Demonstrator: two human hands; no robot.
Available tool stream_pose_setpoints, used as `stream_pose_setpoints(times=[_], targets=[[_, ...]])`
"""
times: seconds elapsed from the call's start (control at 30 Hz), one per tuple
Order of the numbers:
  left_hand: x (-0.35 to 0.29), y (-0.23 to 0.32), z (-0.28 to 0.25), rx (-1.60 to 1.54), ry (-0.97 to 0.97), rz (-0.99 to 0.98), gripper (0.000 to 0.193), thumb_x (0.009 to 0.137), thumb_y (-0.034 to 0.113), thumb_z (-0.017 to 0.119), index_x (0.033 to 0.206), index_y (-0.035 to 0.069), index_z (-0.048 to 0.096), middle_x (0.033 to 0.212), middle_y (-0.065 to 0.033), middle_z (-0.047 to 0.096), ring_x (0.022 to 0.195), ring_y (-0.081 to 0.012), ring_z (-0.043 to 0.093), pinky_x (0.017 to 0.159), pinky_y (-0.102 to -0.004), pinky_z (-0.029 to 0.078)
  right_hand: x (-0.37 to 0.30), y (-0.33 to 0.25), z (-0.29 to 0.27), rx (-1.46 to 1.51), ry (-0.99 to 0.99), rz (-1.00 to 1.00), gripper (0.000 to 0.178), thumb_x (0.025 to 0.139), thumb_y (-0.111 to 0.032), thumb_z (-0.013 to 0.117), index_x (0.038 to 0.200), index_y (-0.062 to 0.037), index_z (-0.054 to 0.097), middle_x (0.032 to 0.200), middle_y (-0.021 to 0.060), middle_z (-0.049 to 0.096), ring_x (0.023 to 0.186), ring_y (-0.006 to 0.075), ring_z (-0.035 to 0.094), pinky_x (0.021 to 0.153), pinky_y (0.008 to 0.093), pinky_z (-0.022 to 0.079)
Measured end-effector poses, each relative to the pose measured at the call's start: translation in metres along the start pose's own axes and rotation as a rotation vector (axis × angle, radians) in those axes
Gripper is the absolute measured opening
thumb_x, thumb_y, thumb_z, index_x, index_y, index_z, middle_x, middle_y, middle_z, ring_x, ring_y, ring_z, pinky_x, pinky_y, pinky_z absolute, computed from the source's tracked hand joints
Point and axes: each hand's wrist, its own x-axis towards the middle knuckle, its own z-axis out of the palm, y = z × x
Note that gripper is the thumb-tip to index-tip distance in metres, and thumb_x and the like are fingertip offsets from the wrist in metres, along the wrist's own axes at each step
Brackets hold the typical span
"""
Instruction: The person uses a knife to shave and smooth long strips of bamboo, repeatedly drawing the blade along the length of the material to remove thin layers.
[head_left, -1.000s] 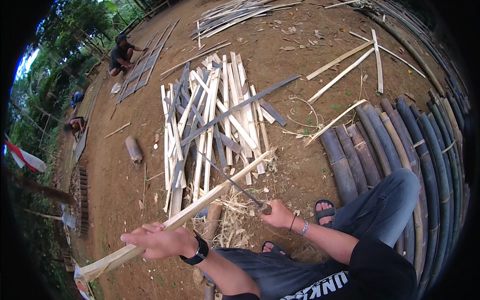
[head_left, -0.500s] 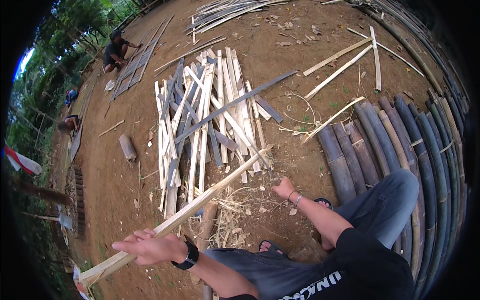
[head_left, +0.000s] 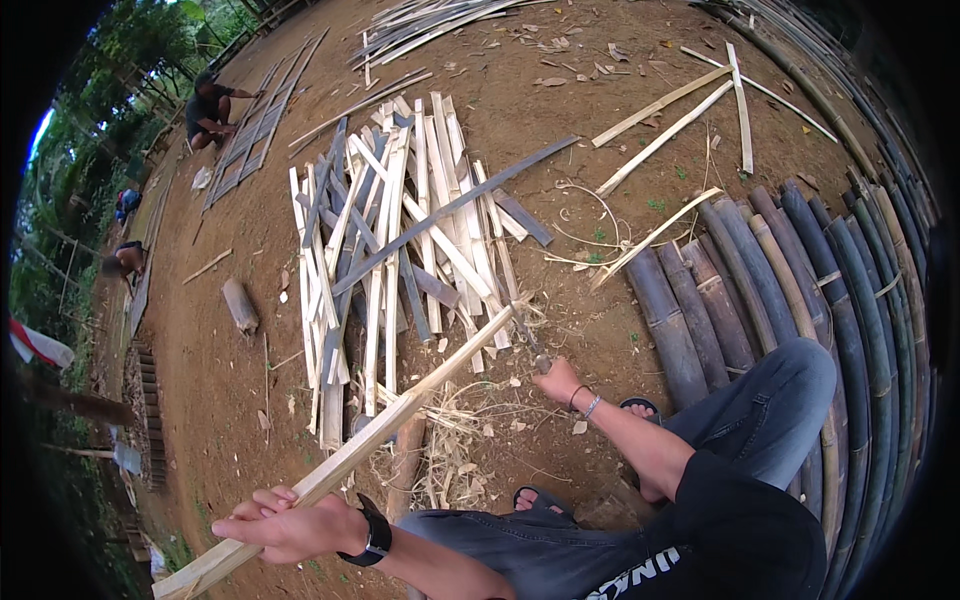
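Observation:
My left hand (head_left: pixel 300 528) is wrapped round a long pale split bamboo strip (head_left: pixel 400 408), near its lower end. The strip slants up and right across my front, over a short bamboo log (head_left: pixel 407 455). In my right hand (head_left: pixel 560 384) is the handle of a long thin knife (head_left: pixel 541 362). Its narrow blade points up and left and meets the strip's far tip; the exact contact is too small to tell. Pale shavings (head_left: pixel 455 440) lie on the soil below the strip.
Beyond the strip lies a loose pile of split bamboo (head_left: pixel 390 250). Dark bamboo poles (head_left: pixel 740 290) are lined up along my right. A short log section (head_left: pixel 240 305) lies at left. Further off, a crouching person (head_left: pixel 208 110) touches a bamboo lattice (head_left: pixel 265 125).
The strip's far end has shifted left and slightly down, and the knife blade now meets it nearer the tip. Both hands keep their grips. The whole view has shifted slightly.

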Motion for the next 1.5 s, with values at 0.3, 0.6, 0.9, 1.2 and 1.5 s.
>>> stream_pose_setpoints(times=[0.3, 0.6, 0.9, 1.2, 1.5], targets=[[-0.001, 0.002, 0.007, 0.014, -0.008, -0.023, 0.047, 0.096, 0.038, 0.051, 0.064, 0.013, 0.028, 0.061, 0.0023, 0.022, 0.051, -0.0104, 0.027, 0.045, -0.0266, 0.025, 0.041, 0.024, -0.011, 0.056, 0.072, 0.113, 0.030, 0.066, -0.024, 0.069, 0.063, 0.0036, 0.059, 0.056, 0.0176, 0.058, 0.054, 0.0245, 0.060, 0.057, 0.0389, 0.048], [0.010, -0.010, 0.003, 0.067, 0.053, -0.022, 0.046, 0.096, 0.037, 0.053, 0.065, 0.011, 0.031, 0.060, 0.0004, 0.026, 0.051, -0.0117, 0.029, 0.045, -0.0263, 0.026, 0.054, 0.023, -0.023, -0.130, 0.120, 0.166, 0.028, 0.068, -0.024, 0.069, 0.070, 0.0041, 0.064, 0.067, 0.0219, 0.064, 0.067, 0.0336, 0.066, 0.063, 0.0412, 0.051], [0.015, -0.019, 0.009, 0.094, 0.060, -0.056, 0.047, 0.095, 0.041, 0.052, 0.067, 0.012, 0.029, 0.063, 0.0011, 0.024, 0.054, -0.0107, 0.027, 0.046, -0.0258, 0.024, 0.064, 0.046, -0.016, -0.132, 0.134, 0.096, 0.022, 0.067, -0.022, 0.067, 0.070, -0.0006, 0.063, 0.062, 0.0177, 0.061, 0.061, 0.0276, 0.064, 0.060, 0.0393, 0.049], [0.006, -0.013, 0.015, 0.034, -0.014, -0.052, 0.046, 0.096, 0.041, 0.051, 0.068, 0.013, 0.028, 0.063, 0.0020, 0.022, 0.053, -0.0098, 0.025, 0.045, -0.0256, 0.023, 0.065, 0.054, -0.038, -0.085, 0.192, 0.231, 0.023, 0.068, -0.021, 0.067, 0.069, 0.0020, 0.062, 0.063, 0.0207, 0.061, 0.065, 0.0321, 0.064, 0.065, 0.0412, 0.049], [0.008, -0.021, 0.018, 0.073, 0.015, -0.090, 0.048, 0.094, 0.042, 0.053, 0.066, 0.007, 0.036, 0.059, 0.0006, 0.030, 0.048, -0.0130, 0.028, 0.044, -0.0271, 0.027, 0.052, 0.039, -0.017, -0.010, 0.212, 0.135, 0.029, 0.067, -0.022, 0.068, 0.067, 0.0061, 0.061, 0.062, 0.0225, 0.061, 0.061, 0.0315, 0.065, 0.057, 0.0395, 0.049]])
